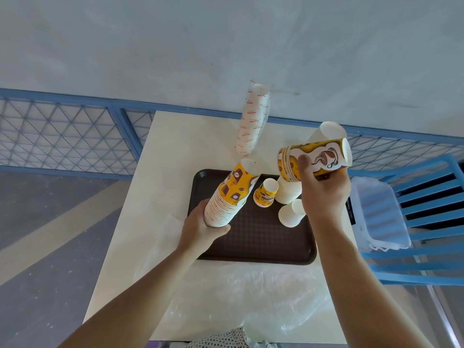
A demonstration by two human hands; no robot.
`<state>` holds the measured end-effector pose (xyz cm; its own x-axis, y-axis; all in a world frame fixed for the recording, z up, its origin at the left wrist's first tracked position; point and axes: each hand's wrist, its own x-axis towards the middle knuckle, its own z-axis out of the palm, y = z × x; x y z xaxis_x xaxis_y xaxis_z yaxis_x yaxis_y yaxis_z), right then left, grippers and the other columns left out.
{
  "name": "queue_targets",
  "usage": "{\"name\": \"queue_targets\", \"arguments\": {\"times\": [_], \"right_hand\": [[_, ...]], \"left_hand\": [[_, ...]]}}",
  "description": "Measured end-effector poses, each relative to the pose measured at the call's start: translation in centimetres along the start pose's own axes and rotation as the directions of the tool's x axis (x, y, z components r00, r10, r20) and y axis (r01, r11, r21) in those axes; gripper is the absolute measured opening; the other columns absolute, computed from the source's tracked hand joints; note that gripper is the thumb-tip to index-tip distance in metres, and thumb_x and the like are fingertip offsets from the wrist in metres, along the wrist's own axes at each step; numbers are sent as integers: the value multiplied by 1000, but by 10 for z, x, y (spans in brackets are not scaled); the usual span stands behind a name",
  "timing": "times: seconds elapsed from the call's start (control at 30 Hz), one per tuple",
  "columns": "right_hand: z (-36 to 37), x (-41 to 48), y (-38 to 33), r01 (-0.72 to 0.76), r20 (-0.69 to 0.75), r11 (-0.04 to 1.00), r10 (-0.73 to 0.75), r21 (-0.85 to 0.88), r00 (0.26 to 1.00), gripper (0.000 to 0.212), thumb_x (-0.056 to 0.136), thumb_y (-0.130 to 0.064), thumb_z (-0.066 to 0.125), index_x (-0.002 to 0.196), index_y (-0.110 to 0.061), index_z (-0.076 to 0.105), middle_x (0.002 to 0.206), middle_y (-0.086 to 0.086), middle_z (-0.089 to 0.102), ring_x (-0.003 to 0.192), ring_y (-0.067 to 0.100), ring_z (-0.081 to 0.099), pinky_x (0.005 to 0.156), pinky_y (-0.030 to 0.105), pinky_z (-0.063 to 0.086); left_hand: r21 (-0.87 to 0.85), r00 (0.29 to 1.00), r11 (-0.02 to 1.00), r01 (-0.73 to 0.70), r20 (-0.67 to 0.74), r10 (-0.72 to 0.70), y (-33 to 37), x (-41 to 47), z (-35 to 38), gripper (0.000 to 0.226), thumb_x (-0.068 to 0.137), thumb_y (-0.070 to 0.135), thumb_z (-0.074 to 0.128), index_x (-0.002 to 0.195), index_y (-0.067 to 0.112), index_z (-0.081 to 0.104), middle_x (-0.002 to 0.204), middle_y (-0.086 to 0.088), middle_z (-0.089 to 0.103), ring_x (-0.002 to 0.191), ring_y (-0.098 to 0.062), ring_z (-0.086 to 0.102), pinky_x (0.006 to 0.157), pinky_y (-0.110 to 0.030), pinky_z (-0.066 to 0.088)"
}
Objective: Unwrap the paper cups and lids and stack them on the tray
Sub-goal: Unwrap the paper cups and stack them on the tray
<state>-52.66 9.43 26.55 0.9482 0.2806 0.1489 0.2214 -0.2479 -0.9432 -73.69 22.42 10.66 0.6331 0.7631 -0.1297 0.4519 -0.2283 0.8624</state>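
A dark brown tray lies on the white table. My left hand grips the base of a tall stack of yellow printed cups that leans over the tray's left part. My right hand holds a short stack of yellow cups sideways above the tray's right side. On the tray stand a small yellow cup stack, a white cup stack and a low white stack. Another white stack rises behind my right hand. A wrapped sleeve of white cups stands at the table's far edge.
Crumpled clear plastic wrap covers the near part of the table. A clear plastic container rests on a blue slatted chair to the right. A blue lattice railing runs behind the table.
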Motion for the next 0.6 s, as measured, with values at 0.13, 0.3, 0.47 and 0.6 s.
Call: {"name": "queue_targets", "arguments": {"times": [0.13, 0.3, 0.47, 0.6], "right_hand": [[0, 4, 20, 23, -6, 986, -24, -163, 1000, 39, 82, -45, 84, 110, -23, 68, 100, -13, 73, 88, -4, 68, 68, 2, 48], [19, 3, 56, 58, 30, 960, -52, -274, 998, 60, 76, -46, 87, 122, -17, 62, 110, -3, 67, 97, 11, 64, 78, 22, 54], [47, 0, 91, 96, 34, 925, -90, -368, 995, 77, 73, -64, 75, 124, -9, 59, 114, 7, 66, 105, 29, 63, 84, 45, 57], [67, 1, 109, 118, 10, 876, -128, -467, 992, 65, 79, -46, 86, 119, -2, 60, 110, 14, 66, 105, 34, 60, 87, 46, 55]], "left_hand": [[-41, 1000, 999, 4, 6, -4, 7, 3, 0, 71, 74, 30, 93, 133, 31, 53, 114, 15, 63, 99, -4, 62, 73, -1, 48], [-78, 1000, 997, 4, 9, -3, 15, 5, 0, 67, 75, 27, 93, 128, 35, 53, 110, 17, 63, 99, -2, 62, 71, 3, 45], [-94, 999, 995, 20, 37, -17, 17, 8, -2, 68, 77, 31, 91, 127, 44, 47, 110, 25, 61, 101, 2, 61, 67, 1, 46], [-120, 999, 992, 35, 45, -30, 13, 10, -3, 69, 77, 33, 91, 130, 47, 48, 114, 27, 62, 105, 3, 61, 73, -3, 46]]}}
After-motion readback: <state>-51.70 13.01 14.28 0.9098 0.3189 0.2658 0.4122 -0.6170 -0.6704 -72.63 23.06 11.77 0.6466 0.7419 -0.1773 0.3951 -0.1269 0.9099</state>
